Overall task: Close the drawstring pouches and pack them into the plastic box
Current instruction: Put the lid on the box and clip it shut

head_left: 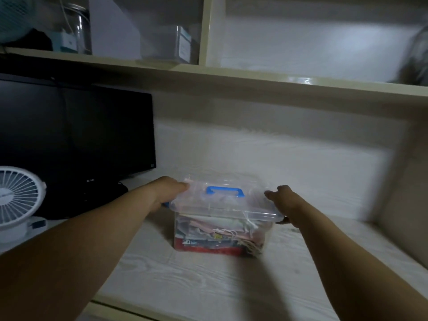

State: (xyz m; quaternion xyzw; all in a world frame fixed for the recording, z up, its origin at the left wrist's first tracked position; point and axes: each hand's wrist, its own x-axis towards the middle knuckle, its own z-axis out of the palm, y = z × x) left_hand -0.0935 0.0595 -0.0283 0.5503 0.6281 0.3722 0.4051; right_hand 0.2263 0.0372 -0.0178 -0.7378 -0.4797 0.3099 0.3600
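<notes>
A clear plastic box with its lid on and a blue handle stands on the pale wooden desk. Through its walls I see several folded drawstring pouches in pink, white, red and dark prints, with loose white strings. My left hand grips the lid's left end, fingers curled over the edge. My right hand holds the lid's right end, its fingers curled round the rim. The picture is blurred by motion.
A black monitor stands at the back left with a white desk fan in front of it. A shelf with a glass jar and boxes runs overhead. A side wall panel closes the desk on the right.
</notes>
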